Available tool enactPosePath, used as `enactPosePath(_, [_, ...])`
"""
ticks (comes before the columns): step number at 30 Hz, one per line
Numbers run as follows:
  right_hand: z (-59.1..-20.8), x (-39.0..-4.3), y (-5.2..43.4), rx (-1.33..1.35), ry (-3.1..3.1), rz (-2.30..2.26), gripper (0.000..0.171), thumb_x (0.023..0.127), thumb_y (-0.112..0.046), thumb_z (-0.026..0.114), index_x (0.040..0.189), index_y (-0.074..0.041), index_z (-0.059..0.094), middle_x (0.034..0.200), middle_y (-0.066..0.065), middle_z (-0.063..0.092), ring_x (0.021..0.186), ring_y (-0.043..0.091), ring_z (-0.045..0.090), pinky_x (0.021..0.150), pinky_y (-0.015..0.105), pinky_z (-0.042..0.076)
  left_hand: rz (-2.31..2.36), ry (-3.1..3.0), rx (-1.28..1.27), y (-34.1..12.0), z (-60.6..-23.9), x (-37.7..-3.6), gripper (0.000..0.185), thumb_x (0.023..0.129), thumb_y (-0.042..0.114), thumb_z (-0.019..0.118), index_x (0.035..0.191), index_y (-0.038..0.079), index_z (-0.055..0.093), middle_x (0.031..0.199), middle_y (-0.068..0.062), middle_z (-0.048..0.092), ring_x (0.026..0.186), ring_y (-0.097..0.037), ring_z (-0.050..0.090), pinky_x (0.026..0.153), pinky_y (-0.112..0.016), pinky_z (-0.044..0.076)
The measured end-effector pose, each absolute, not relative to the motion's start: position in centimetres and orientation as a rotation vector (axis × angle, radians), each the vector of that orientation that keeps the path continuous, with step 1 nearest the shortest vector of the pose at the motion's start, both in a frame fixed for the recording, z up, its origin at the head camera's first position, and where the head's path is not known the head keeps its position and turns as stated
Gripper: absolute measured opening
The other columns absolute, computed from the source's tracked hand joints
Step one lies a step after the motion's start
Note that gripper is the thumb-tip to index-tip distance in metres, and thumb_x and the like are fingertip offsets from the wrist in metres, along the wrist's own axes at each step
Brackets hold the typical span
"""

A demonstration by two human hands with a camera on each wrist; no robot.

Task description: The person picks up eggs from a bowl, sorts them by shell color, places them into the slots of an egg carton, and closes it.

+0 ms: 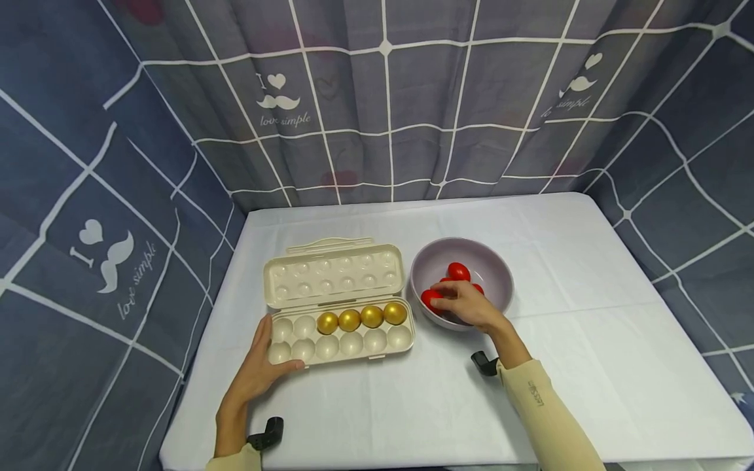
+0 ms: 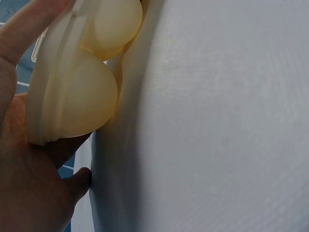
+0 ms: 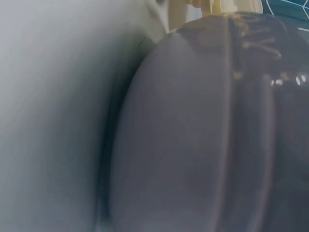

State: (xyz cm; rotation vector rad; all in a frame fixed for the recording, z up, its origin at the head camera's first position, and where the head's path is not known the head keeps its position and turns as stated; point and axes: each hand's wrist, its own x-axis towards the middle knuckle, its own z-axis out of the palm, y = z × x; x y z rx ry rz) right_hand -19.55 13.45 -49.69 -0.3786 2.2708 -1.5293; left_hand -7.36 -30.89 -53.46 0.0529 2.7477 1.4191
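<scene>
Red eggs (image 1: 452, 280) lay in a lilac bowl (image 1: 495, 265), and the right hand (image 1: 465, 304) reached over its near rim, fingers curled onto one of them, apparently grasping it though the hold was partly hidden. To that hand's left sat the open cream egg carton (image 1: 338, 320), four gold eggs (image 1: 361, 317) filling its far row, the near row bare. The left hand (image 1: 259, 366) lay with relaxed fingers against the carton's near-left corner, steadying it. The step looked like picking; next, the egg needed lifting clear of the rim toward a free cup.
</scene>
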Motion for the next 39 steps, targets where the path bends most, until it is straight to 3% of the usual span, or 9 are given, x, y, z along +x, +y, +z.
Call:
enactPosePath(7, [-49.4, -19.1, 13.2, -0.298, 2.321, -1.598, 0.038, 0.089, -0.014, 0.074, 0.120, 0.002, 0.062, 0.111, 0.013, 0.066, 0.105, 0.029, 0.061, 0.086, 0.035, 0.052, 1.426, 2.745, 0.046, -30.8, -53.6, -7.4, 0.129, 0.072, 0.027, 0.090, 0.157, 0.002, -0.004, 0.163, -0.017, -0.002, 0.147, -0.038, 0.002, 0.111, -0.063, 0.012])
enactPosePath(14, [-48.9, -18.5, 13.0, -0.208, 2.284, -1.845, 0.040, 0.086, -0.009, 0.076, 0.119, 0.005, 0.058, 0.113, 0.022, 0.062, 0.100, 0.031, 0.061, 0.078, 0.039, 0.056, 1.434, 2.748, 0.055, -30.7, -53.5, -7.6, 0.129, 0.071, 0.027, 0.090, 0.157, 0.002, -0.004, 0.163, -0.017, 0.000, 0.147, -0.039, 0.004, 0.110, -0.064, 0.013])
enactPosePath(22, [-48.6, -15.3, 9.8, -0.275, 2.351, -2.116, 0.044, 0.084, 0.002, 0.074, 0.125, 0.008, 0.059, 0.120, 0.021, 0.059, 0.109, 0.032, 0.057, 0.084, 0.023, 0.051, 1.444, 2.756, 0.084, -30.8, -53.4, -7.4, 0.129, 0.071, 0.024, 0.090, 0.157, 0.001, -0.003, 0.163, -0.017, 0.002, 0.146, -0.039, 0.006, 0.110, -0.062, 0.014])
enactPosePath(27, [-47.3, -12.7, 5.6, -0.489, 2.180, -2.199, 0.040, 0.082, 0.013, 0.071, 0.119, 0.015, 0.058, 0.119, 0.027, 0.054, 0.110, 0.038, 0.054, 0.085, 0.033, 0.054, 1.433, 2.744, 0.073, -30.7, -53.6, -7.4, 0.129, 0.072, 0.027, 0.089, 0.156, 0.000, -0.004, 0.163, -0.016, 0.000, 0.147, -0.037, 0.004, 0.110, -0.061, 0.013])
enactPosePath(33, [-46.6, -10.7, 0.3, -0.696, 2.143, -2.058, 0.038, 0.079, 0.013, 0.074, 0.113, 0.016, 0.058, 0.113, 0.029, 0.056, 0.103, 0.041, 0.058, 0.087, 0.049, 0.052, 1.441, 2.742, 0.053, -30.7, -53.6, -7.4, 0.129, 0.072, 0.027, 0.089, 0.157, 0.001, -0.005, 0.163, -0.016, 0.000, 0.147, -0.037, 0.003, 0.110, -0.062, 0.012])
enactPosePath(39, [-50.4, -11.0, -4.2, -0.791, 2.338, -1.847, 0.039, 0.074, 0.001, 0.085, 0.108, -0.001, 0.066, 0.107, 0.008, 0.064, 0.101, 0.020, 0.062, 0.086, 0.031, 0.053, 1.447, 2.744, 0.063, -30.7, -53.6, -7.4, 0.128, 0.072, 0.027, 0.090, 0.157, 0.001, -0.002, 0.163, -0.015, 0.002, 0.146, -0.036, 0.007, 0.110, -0.061, 0.013])
